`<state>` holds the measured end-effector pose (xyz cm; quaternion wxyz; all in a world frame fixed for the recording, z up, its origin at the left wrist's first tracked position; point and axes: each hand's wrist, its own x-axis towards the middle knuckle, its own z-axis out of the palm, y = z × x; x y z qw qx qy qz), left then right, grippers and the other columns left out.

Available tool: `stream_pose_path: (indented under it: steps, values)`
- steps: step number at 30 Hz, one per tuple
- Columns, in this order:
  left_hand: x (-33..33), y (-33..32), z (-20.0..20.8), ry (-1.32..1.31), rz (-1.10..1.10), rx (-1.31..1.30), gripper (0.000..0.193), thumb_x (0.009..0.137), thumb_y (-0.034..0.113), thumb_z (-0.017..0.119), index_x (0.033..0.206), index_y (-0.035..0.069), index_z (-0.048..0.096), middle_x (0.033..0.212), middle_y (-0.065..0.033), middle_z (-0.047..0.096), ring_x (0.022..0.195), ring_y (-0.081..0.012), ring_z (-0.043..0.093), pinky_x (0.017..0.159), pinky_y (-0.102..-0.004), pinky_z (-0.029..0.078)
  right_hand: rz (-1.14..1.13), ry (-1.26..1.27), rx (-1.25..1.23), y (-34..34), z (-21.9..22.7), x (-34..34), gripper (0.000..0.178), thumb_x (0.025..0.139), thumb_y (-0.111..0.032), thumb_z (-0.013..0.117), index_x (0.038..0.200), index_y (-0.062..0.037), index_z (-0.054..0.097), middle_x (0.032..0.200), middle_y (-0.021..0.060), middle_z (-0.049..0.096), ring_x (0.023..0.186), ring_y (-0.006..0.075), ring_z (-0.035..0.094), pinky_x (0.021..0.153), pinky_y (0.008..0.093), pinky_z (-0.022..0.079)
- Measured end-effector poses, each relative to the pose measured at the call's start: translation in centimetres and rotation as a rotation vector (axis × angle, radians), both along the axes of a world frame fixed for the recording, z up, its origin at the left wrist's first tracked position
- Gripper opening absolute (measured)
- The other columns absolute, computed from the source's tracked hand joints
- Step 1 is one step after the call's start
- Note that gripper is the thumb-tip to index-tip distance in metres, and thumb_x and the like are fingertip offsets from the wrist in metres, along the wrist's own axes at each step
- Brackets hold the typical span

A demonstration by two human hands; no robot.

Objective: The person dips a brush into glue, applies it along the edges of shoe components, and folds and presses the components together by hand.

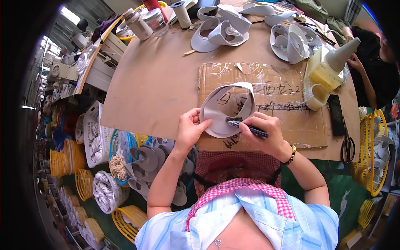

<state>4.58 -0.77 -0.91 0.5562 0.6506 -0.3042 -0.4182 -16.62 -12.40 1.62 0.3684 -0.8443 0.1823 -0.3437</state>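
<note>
A pale grey shoe upper point(213, 112), curved into an open ring with a wide rounded end, is held tilted over a flattened cardboard sheet point(291, 125). My left hand point(189, 129) pinches its left edge between thumb and fingers. In my right hand point(266, 132) is a dark pen point(257, 131), gripped as for writing. Its tip end points left and reaches the lower inner part of the upper; whether it touches is too small to tell. Handwritten marks on the cardboard show through the upper's opening.
More grey uppers point(221, 35) lie stacked at the table's far side. To the right are a yellow block with a grey cone point(341, 54), a black phone point(336, 114) and scissors point(347, 148). Jars point(154, 21) stand far left. Baskets point(109, 191) surround the table; a co-worker's arm point(366, 79) shows at right.
</note>
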Motion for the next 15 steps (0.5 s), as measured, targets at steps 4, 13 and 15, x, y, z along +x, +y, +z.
stream_pose_path:
  steps: [4, 13, 15]
  values:
    - [0.8, 0.5, 0.0, 0.164, -0.045, 0.023, 0.033, 0.088, -0.004, 0.064, 0.12, -0.009, 0.057, 0.104, -0.0117, 0.069, 0.091, -0.0137, 0.067, 0.082, -0.027, 0.057, 0.044, -0.101, 0.173, -0.7, 0.9, 2.0, 0.01, 0.083, -0.011, 0.071, 0.083, -0.0011, 0.072, 0.076, 0.0125, 0.067, 0.061, 0.0243, 0.065, 0.056, 0.0309, 0.051]
    - [1.6, 1.2, -0.9, 0.34, -0.06, -0.075, 0.033, 0.093, -0.002, 0.058, 0.125, -0.01, 0.055, 0.105, -0.0111, 0.069, 0.09, -0.0131, 0.067, 0.081, -0.0267, 0.057, 0.426, 0.068, -0.095, -1.9, 1.2, 1.9, 0.011, 0.075, -0.008, 0.07, 0.082, -0.0005, 0.068, 0.082, 0.0117, 0.066, 0.074, 0.0273, 0.066, 0.068, 0.0352, 0.053]
    - [1.7, 0.9, -0.7, 0.34, -0.082, -0.077, 0.035, 0.092, 0.0, 0.06, 0.125, -0.011, 0.054, 0.106, -0.0123, 0.069, 0.091, -0.0134, 0.068, 0.082, -0.0269, 0.057, 0.406, 0.09, 0.075, -2.9, 1.5, 2.1, 0.01, 0.079, -0.01, 0.071, 0.08, 0.0002, 0.07, 0.08, 0.0118, 0.067, 0.068, 0.0258, 0.067, 0.063, 0.0331, 0.053]
